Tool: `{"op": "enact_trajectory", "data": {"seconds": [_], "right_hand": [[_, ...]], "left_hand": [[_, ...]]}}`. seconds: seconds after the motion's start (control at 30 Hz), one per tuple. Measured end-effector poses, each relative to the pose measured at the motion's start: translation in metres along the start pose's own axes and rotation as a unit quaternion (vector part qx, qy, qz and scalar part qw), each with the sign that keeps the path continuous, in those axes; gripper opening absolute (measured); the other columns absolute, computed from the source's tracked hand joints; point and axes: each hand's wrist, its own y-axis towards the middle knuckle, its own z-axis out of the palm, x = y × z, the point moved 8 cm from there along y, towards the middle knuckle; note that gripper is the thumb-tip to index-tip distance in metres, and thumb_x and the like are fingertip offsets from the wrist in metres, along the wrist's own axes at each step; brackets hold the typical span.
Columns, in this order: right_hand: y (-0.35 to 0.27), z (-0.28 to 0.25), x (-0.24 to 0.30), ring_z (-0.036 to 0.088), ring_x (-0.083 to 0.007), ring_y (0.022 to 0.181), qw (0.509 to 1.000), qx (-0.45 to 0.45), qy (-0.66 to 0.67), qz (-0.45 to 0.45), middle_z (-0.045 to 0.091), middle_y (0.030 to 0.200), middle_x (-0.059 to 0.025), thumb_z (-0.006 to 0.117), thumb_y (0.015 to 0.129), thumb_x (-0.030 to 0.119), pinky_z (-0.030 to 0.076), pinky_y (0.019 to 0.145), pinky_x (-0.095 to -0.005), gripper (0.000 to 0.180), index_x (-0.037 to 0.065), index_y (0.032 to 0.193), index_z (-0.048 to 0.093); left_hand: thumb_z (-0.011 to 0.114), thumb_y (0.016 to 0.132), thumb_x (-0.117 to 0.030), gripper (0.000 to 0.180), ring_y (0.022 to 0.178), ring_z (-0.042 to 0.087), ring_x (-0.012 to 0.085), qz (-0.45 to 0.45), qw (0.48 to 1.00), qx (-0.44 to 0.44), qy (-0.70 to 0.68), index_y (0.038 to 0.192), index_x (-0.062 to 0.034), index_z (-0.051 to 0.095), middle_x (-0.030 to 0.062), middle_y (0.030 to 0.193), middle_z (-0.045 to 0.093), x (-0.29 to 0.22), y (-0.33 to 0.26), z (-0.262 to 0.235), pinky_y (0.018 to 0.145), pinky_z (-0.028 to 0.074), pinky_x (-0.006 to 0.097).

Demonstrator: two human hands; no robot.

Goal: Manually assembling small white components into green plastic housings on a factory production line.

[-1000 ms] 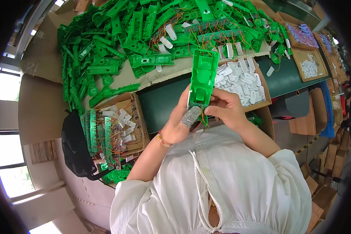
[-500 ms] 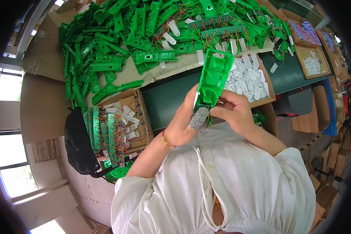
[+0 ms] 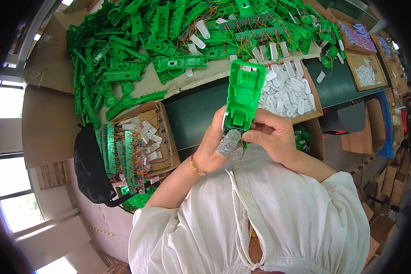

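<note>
A green plastic housing half (image 3: 243,96) is held up in front of my chest, its hollow, ribbed side showing and its wider end pointing away from me. My left hand (image 3: 213,145) grips its lower end from the left, fingers mostly behind it. A grey knitted cover (image 3: 229,142) wraps that thumb, which presses on the lower end near a small dark circuit board part. From the right, my right hand (image 3: 275,135) is closed at the same end, thumb against the lower corner. Its fingertips are partly hidden. A thin wire dangles below the housing.
Green housings (image 3: 123,75) heap across the bench's far side, with wired circuit boards (image 3: 260,33) among them. White plastic pieces fill a cardboard box (image 3: 318,109) beyond my right hand. At left, another box (image 3: 169,132) holds boards and white pieces beside a black mesh bag (image 3: 90,166).
Both hands have drawn the green housing slightly left and toward me, and it stands a little more upright. My grip on it looks the same.
</note>
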Motion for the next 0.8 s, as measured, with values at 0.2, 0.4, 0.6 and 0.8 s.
{"op": "enact_trajectory", "data": {"seconds": [0.2, 0.4, 0.6, 0.8], "right_hand": [[-0.001, 0.003, 0.000, 0.050, -0.0090, 0.076, 0.999, 0.037, 0.022, 0.004, 0.054, 0.100, -0.0067, 0.069, 0.074, 0.002, 0.050, 0.069, -0.0245, 0.032, -0.003, 0.104, 0.058], [-0.009, 0.007, -0.001, 0.054, -0.0108, 0.083, 0.999, 0.032, 0.012, -0.005, 0.053, 0.103, -0.0074, 0.066, 0.077, 0.002, 0.050, 0.073, -0.0255, 0.029, -0.003, 0.105, 0.058], [-0.012, 0.007, 0.002, 0.058, -0.0142, 0.088, 0.999, 0.011, -0.046, -0.009, 0.053, 0.106, -0.0092, 0.060, 0.081, 0.001, 0.050, 0.074, -0.0260, 0.028, -0.005, 0.108, 0.055], [-0.013, 0.007, 0.006, 0.058, -0.0133, 0.084, 0.991, 0.011, -0.126, -0.035, 0.054, 0.103, -0.0098, 0.057, 0.082, -0.001, 0.049, 0.071, -0.0257, 0.029, -0.004, 0.111, 0.053]], "left_hand": [[0.045, 0.089, -0.019, 0.049, 0.093, 0.054, 0.0185, -0.033, 0.999, 0.038, -0.015, 0.131, -0.0079, 0.022, 0.0131, 0.108, 0.052, 0.001, -0.006, 0.005, 0.072, 0.048, 0.029], [0.043, 0.088, -0.017, 0.048, 0.094, 0.052, 0.0166, -0.004, 0.999, 0.035, 0.024, 0.130, -0.0050, 0.022, 0.0113, 0.111, 0.048, -0.005, -0.009, 0.004, 0.077, 0.045, 0.030], [0.047, 0.086, -0.010, 0.048, 0.096, 0.049, 0.0138, 0.004, 0.997, -0.020, 0.073, 0.129, -0.0035, 0.026, 0.0076, 0.111, 0.046, -0.009, -0.008, 0.005, 0.079, 0.044, 0.028], [0.047, 0.087, -0.011, 0.041, 0.086, 0.050, 0.0101, -0.026, 0.998, -0.053, 0.013, 0.124, -0.0037, 0.031, 0.0049, 0.104, 0.048, 0.000, -0.009, 0.007, 0.071, 0.045, 0.024]]}}
